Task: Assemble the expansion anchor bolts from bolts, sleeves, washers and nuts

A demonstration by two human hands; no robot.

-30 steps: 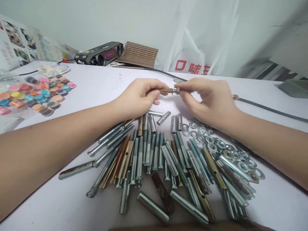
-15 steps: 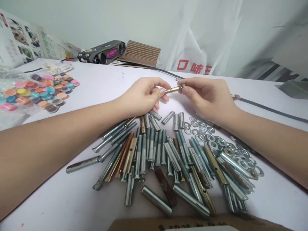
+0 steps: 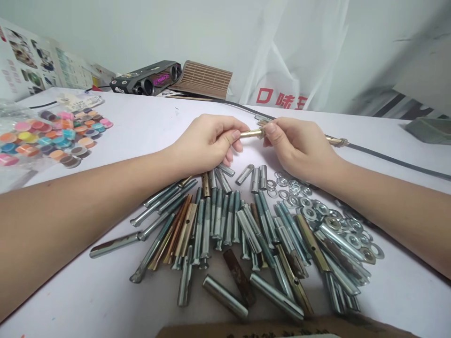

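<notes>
Between my two hands a gold-coloured bolt [image 3: 251,134] is held nearly level above the table. My left hand [image 3: 218,141] pinches its left end between thumb and fingers. The thumb and fingers of my right hand [image 3: 294,143] close on its right end, where a nut or washer [image 3: 261,133] partly shows. Below the hands lies a fan of silver, blue-tinted and copper-coloured bolts [image 3: 215,220] and metal sleeves [image 3: 225,295]. Many round washers and nuts [image 3: 310,211] are heaped under my right forearm.
Colourful round pieces in clear plastic [image 3: 52,136] lie at the left. A black speaker-like device [image 3: 146,80] and a slatted brown mat [image 3: 204,79] stand at the back. A dark cable [image 3: 394,159] crosses behind my right hand. Cardboard [image 3: 197,328] edges the front.
My right fingers have shifted over the nut end of the bolt, covering more of it. More metal pieces show behind my right hand. The whole view has shifted slightly.
</notes>
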